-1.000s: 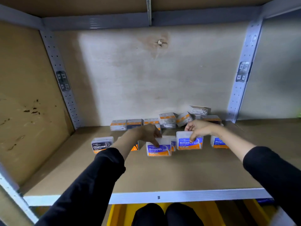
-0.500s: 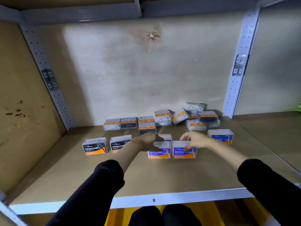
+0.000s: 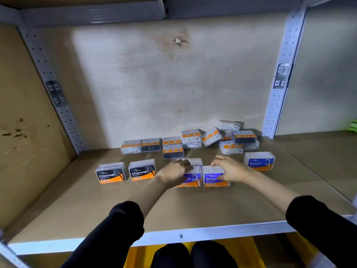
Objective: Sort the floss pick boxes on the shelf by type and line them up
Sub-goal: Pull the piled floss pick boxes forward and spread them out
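1. While two Charcoal boxes (image 3: 111,174) are standing on the shelf (image 3: 173,209), the left hand (image 3: 176,172) is gripping the left Smooth box (image 3: 193,179).
2. The right hand (image 3: 229,169) is gripping the right Smooth box (image 3: 211,179) just beside it — the Round box (image 3: 258,162) is standing apart.

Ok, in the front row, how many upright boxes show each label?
Charcoal boxes: 2
Smooth: 2, the left Smooth box gripped by the left hand, the right Smooth box by the right hand
Round box: 1
Total: 5
One hidden-label box behind them is not counted.
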Demonstrator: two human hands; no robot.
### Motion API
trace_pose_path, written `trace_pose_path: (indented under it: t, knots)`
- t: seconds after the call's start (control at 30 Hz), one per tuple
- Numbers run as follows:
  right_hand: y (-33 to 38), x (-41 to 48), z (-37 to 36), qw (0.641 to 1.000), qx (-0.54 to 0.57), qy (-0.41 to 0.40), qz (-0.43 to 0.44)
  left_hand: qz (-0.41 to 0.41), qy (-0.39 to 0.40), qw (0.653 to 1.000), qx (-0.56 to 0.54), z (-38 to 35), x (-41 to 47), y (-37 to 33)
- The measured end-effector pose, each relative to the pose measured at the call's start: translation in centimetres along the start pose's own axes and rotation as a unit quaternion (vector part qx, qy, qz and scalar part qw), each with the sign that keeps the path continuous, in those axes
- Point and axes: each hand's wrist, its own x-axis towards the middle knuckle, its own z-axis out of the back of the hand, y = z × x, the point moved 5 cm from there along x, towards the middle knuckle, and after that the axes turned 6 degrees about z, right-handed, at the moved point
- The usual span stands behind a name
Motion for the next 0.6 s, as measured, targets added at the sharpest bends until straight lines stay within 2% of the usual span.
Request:
trace_pose_path:
  t: [0.1, 0.3, 0.47, 0.6]
  knots:
    - [-0.1, 0.1, 0.4, 1.000, 0.016, -0.004, 0.011, -0.004, 0.002, 1.000, -0.010, 0.4, -0.1, 0.2]
    - [-0.5, 1.6, 3.8, 0.995, 0.058, -0.082, 0.016, 0.026, -0.046, 0.997, -0.064, 3.7, 0.5, 3.7]
    - [-1.6, 5.6, 6.1, 0.994, 0.047, -0.097, 0.011, 0.115, -0.040, 0.990, -0.065, 5.0, 2.6, 9.3]
    - [-2.5, 9.5, 6.3, 0.996, 0.037, -0.076, 0.003, 0.176, -0.021, 0.982, -0.061, 4.9, 4.5, 13.2]
